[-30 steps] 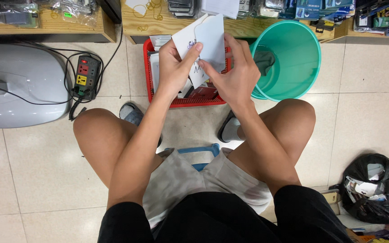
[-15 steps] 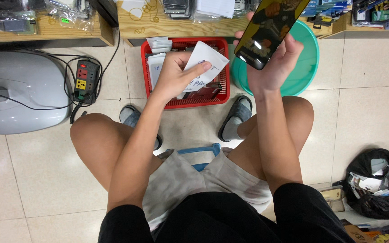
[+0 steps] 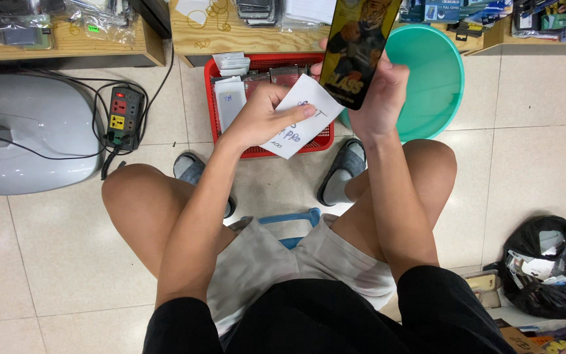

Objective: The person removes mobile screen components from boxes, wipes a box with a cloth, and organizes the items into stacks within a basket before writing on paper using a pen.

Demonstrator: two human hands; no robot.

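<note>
My right hand [image 3: 378, 98] has lifted the long black-and-yellow flat package with a glossy printed front [image 3: 359, 49] up and away from the white paper sleeve with handwriting on it [image 3: 299, 124], which it was pressed against a second ago. The two are now separated: the package is pinched upright in my right fingers above the near rim of the teal plastic bucket [image 3: 437, 78], while my left hand [image 3: 263, 115] is closed on the sleeve, holding it over the front edge of the red plastic basket [image 3: 263, 149]. I judge the pulling-out is done and each piece is free to go its own way. The basket sits on the tiled floor between my grey slippers [image 3: 342, 177], against the wooden shelf's [image 3: 244, 39] front edge.
</note>
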